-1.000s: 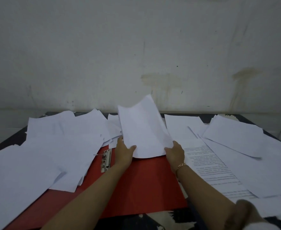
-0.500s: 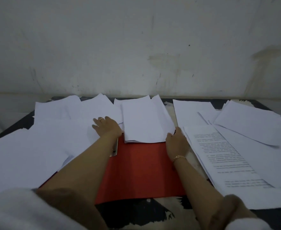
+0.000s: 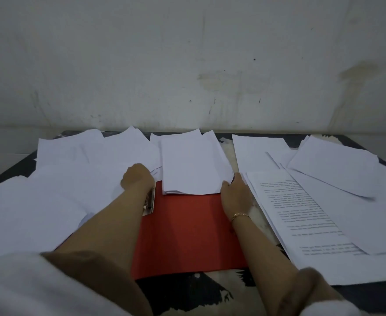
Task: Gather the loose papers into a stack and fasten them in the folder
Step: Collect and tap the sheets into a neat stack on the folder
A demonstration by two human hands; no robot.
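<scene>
I saw the stack (image 3: 194, 165) on the red folder's (image 3: 187, 233) far end, right hand (image 3: 235, 195) flat-fingered against its right edge, left hand (image 3: 137, 179) on loose papers (image 3: 62, 179), perhaps curled, I couldn't tell.

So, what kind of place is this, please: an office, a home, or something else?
Probably a plain room at home or in a small office; I cannot be sure. A bare, stained wall stands behind a dark patterned table, strewn with loose papers around a red folder.
</scene>
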